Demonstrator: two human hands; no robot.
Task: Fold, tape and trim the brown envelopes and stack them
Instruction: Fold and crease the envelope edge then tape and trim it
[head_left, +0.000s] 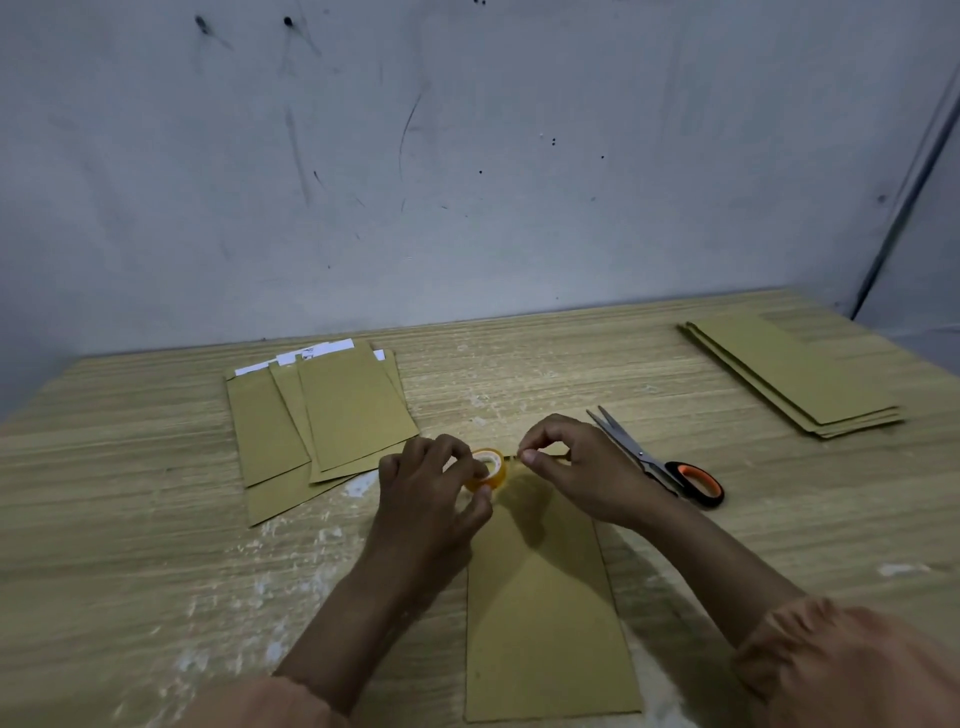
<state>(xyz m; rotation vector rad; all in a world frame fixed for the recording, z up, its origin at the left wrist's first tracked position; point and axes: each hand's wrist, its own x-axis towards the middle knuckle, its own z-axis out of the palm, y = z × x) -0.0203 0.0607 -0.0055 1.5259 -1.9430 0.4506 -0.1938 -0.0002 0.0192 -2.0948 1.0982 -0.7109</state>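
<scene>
Brown envelope (545, 613) lies at table (130, 519) near edge, ready for taping. Left hand (426, 483) grips tape roll (485, 469) above its top; right hand (571, 467) pinches the free end, likely to pull a strip. Scissors (660, 460) lie just right for trimming.

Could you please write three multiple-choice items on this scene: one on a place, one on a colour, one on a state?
1. Where do the scissors lie? A) right of the right hand B) on the far-right envelope stack C) left of the tape roll
2. The scissor handles are: A) blue B) black and orange C) green
3. The left hand: A) lies flat B) grips the tape roll C) holds the scissors

Answers: 1 A, they lie on the table beside that hand. 2 B, the handles show it. 3 B, its fingers curl round the roll.
</scene>
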